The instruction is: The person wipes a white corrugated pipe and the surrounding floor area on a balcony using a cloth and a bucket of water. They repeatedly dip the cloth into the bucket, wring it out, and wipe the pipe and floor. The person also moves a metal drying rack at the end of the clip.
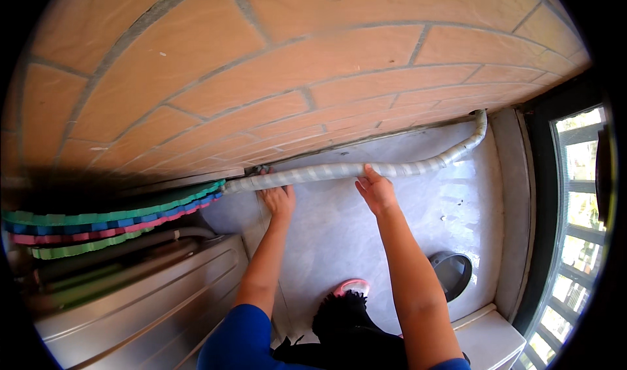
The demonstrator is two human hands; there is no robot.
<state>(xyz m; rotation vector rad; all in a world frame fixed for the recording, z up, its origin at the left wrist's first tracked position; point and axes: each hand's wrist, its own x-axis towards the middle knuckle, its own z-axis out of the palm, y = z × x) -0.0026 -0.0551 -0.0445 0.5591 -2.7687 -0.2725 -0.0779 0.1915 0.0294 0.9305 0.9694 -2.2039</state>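
Observation:
A long pipe [320,173] wrapped in whitish tape runs along the foot of the brick wall. It bends up at the right into a hole in the wall. My left hand [279,200] is closed round its left part, with fingertips showing on the far side. Further right, my right hand [377,192] grips the pipe with the thumb against its near side; the other fingers are partly hidden. The pipe's left end passes out of sight by a stack of interlocking-edged foam mats [130,207] in green, blue and pink.
A metallic appliance-like box [150,298] stands at the lower left, beside a grey hose [147,239]. On the grey floor [326,233] sits a dark round container [450,275]. A dark-framed window [575,207] with bars is at the right, above a white block [490,340]. A pink slipper [353,285] shows below me.

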